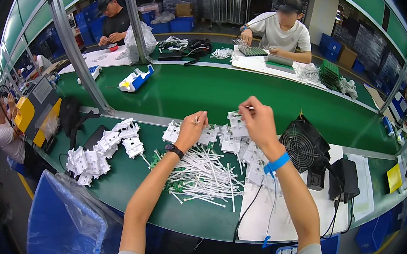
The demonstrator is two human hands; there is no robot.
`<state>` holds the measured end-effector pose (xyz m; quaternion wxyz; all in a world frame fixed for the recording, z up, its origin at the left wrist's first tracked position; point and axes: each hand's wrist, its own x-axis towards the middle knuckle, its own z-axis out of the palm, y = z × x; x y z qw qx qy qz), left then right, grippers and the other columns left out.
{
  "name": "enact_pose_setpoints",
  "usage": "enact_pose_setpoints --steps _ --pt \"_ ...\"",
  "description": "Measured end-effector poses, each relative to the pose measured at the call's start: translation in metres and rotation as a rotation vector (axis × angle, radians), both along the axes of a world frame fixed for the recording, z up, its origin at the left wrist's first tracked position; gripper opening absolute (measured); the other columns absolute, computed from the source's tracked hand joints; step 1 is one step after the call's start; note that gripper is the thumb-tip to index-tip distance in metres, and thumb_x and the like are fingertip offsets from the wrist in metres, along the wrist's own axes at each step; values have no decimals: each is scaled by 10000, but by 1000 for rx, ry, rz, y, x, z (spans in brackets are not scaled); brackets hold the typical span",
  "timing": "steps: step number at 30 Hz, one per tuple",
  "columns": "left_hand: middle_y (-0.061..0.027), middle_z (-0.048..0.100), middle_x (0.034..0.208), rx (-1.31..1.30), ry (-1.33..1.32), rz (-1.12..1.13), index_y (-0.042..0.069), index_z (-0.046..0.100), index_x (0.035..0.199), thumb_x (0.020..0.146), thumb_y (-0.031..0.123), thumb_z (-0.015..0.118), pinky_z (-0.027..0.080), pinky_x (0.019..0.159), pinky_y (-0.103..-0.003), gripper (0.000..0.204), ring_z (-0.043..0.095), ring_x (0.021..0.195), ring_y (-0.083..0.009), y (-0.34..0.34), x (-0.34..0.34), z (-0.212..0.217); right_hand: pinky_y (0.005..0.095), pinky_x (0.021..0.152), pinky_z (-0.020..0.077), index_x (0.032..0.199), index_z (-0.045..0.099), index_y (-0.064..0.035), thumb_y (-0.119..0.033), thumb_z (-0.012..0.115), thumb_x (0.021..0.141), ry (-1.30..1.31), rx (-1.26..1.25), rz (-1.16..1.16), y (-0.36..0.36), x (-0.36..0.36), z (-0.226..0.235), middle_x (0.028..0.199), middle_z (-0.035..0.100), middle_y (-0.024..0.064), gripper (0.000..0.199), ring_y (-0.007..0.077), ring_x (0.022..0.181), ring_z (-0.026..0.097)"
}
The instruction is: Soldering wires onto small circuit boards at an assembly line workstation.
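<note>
My left hand (192,133) is closed above the far end of a heap of white cable strips (206,174). A small pale tip shows between its fingers, but what it belongs to is hidden. My right hand (260,125), also closed, pinches at the upper edge of a white plastic housing (237,124), which is tilted above other housings. More white housings (229,142) lie between and beneath my hands. Small green pieces (177,186) show among the strips. On the left, a second group of white housings (107,142) is piled on the green table (132,189).
A black fan (303,145) and a black power box (345,179) with cords stand on the right. A blue lined bin (67,222) is at the near left. Beyond a green divider (192,91), a person in white (287,36) and another in black (118,21) work.
</note>
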<state>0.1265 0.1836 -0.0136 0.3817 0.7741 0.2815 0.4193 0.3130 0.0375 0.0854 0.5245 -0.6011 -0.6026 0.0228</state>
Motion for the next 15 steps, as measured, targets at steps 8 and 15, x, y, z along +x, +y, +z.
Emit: enact_pose_setpoints --steps 8,15 --pt "-67 525 690 100 47 35 61 609 1080 867 309 774 388 567 -363 367 473 606 -191 -10 2 6 471 714 537 962 712 -4 -107 644 923 -226 -87 -20 50 -39 -16 848 720 206 130 405 762 679" --pt "-147 661 794 172 101 206 76 655 1151 775 99 727 495 659 -416 384 654 741 -356 -11 5 1 446 864 515 1013 753 -23 -94 648 886 -640 -243 175 49 -55 -19 1119 713 156 179 332 1029 653"
